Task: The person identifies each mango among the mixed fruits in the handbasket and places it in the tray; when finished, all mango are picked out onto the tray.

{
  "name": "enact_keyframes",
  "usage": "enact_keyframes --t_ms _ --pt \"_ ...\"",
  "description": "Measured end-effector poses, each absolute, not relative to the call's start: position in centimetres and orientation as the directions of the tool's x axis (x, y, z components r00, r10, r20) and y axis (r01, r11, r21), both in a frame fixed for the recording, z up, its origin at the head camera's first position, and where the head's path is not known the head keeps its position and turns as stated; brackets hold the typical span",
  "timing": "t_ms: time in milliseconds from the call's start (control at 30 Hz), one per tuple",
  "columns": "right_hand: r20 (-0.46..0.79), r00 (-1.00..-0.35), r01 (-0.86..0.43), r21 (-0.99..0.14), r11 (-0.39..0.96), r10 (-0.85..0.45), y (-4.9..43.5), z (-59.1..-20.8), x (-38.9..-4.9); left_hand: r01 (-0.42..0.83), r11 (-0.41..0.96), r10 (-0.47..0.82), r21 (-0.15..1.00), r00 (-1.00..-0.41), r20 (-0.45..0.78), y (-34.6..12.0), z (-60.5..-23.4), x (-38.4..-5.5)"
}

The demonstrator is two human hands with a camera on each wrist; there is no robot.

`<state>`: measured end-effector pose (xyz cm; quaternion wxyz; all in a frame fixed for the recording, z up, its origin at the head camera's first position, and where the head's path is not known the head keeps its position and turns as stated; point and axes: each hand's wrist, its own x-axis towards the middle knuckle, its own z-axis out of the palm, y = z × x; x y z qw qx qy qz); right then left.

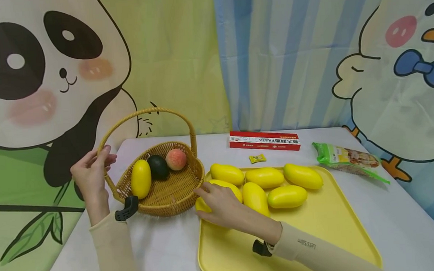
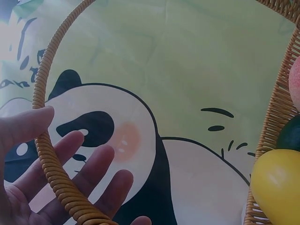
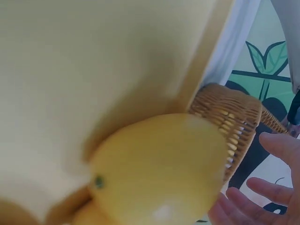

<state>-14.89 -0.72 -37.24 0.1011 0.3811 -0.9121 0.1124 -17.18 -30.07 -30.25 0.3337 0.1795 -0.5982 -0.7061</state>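
Observation:
My left hand (image 1: pixel 93 174) grips the handle (image 2: pixel 44 79) of a wicker basket (image 1: pixel 172 201) at its left side, thumb against the cane and fingers loosely around it. Inside the basket lie a yellow mango (image 1: pixel 141 179), a dark green avocado (image 1: pixel 158 167) and a pink peach (image 1: pixel 176 159). My right hand (image 1: pixel 220 203) hovers over a mango (image 3: pixel 159 168) at the left edge of the yellow tray (image 1: pixel 318 236), beside the basket. Its thumb stands apart from that mango, and its fingers (image 3: pixel 239 206) are relaxed, overlapping the fruit's edge in the right wrist view. Several more mangoes (image 1: pixel 287 196) lie on the tray.
Behind the tray lie a red pasta box (image 1: pixel 264 140) and a small yellow wrapped candy (image 1: pixel 257 158). A green food packet (image 1: pixel 351 160) rests at the right. A cartoon-printed curtain (image 1: pixel 176 64) hangs behind the white table (image 1: pixel 164 253).

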Motion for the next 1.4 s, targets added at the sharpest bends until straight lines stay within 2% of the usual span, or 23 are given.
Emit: enact_keyframes --t_ms 167,433,600,967,1100,1400 --pt "0.269 -0.651 -0.754 -0.116 0.647 -0.71 -3.3 -36.1 -15.4 0.251 -0.065 -0.689 0.966 -0.711 0.139 -30.0 -30.4 -17.2" --pt "0.227 -0.636 -0.771 -0.232 0.593 -0.738 -7.3 -34.2 -17.8 0.255 -0.054 -0.688 0.965 -0.71 0.149 -30.1 -30.2 -17.1" --pt "0.201 -0.657 -0.75 -0.269 0.604 -0.727 -9.7 -34.0 -20.1 0.256 -0.056 -0.688 0.965 -0.71 0.149 -30.0 -30.3 -17.1" --pt "0.114 -0.751 -0.647 -0.321 0.692 -0.65 -11.6 -35.3 -23.3 0.253 -0.04 -0.686 0.967 -0.71 0.157 -29.8 -30.2 -17.3" --pt "0.081 -0.756 -0.636 -0.323 0.701 -0.649 -12.1 -35.6 -23.8 0.243 -0.041 -0.686 0.969 -0.712 0.15 -29.9 -30.3 -17.2" --pt "0.088 -0.745 -0.66 -0.243 0.711 -0.661 -14.2 -34.2 -24.6 0.246 -0.024 -0.69 0.969 -0.705 0.162 -30.0 -30.4 -17.3"
